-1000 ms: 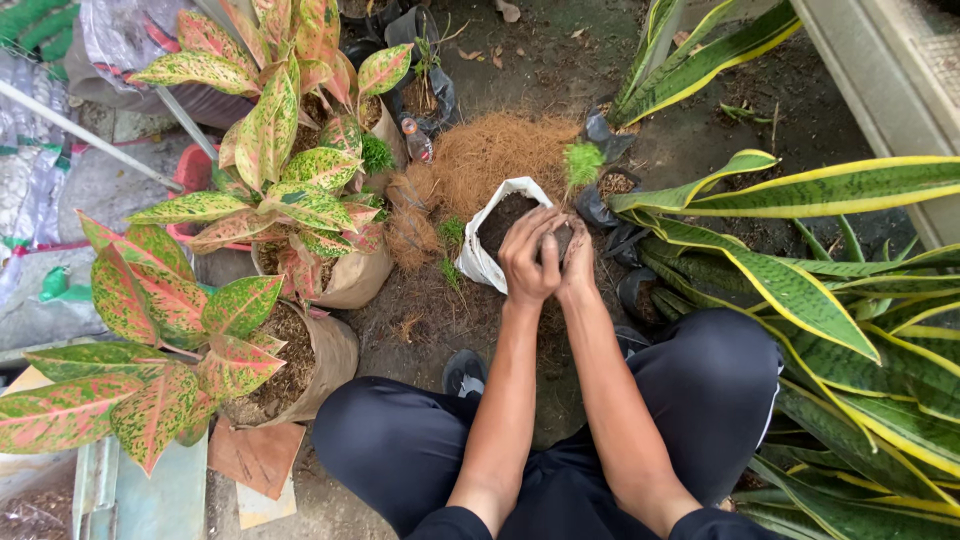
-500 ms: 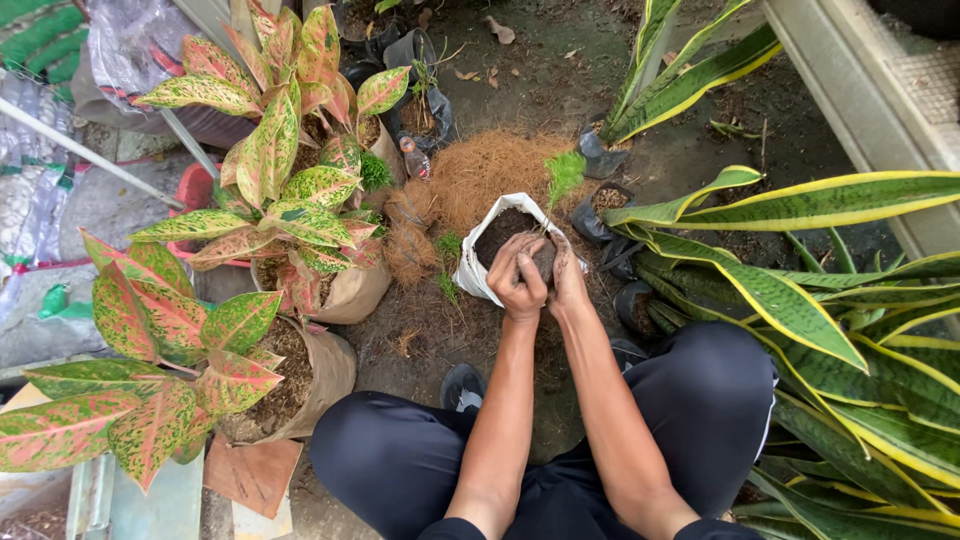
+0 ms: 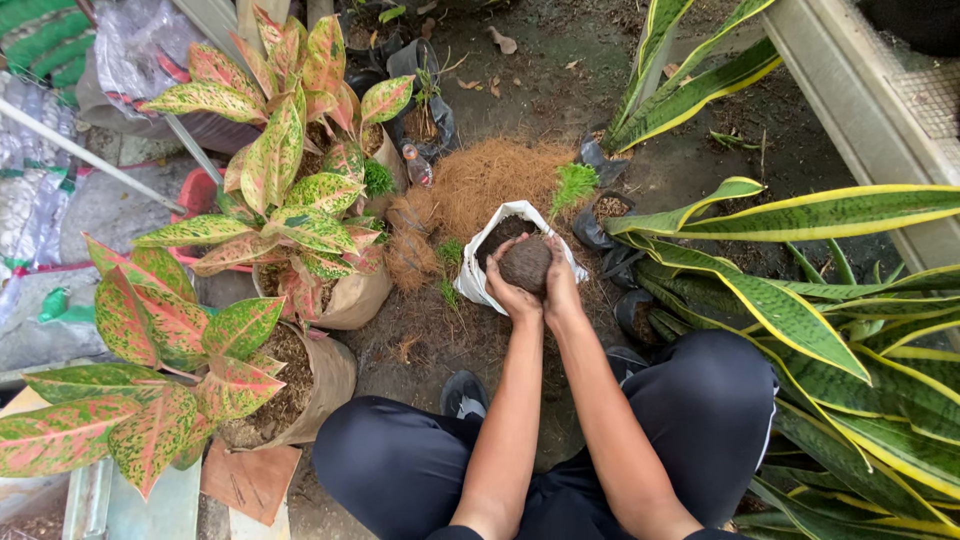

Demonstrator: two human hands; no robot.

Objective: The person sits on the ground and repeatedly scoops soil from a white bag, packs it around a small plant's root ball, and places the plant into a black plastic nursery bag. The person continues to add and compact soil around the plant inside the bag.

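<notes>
Cupping one soil ball: two hands, one white bag

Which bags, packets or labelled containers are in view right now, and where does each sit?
White plastic bag: open, soil inside, under both hands cupping a soil ball.
Black nursery bags: right of it, small.
Tan grow bags: left, holding pink-green plants.
Clear plastic sacks: top left, crumpled.
No signs or screens.

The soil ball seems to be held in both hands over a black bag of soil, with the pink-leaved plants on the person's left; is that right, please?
Not quite: the bag is white, not black. The head view shows both hands, left and right, cupping the soil ball over it, with the pink-leaved plants on the person's left.
</notes>
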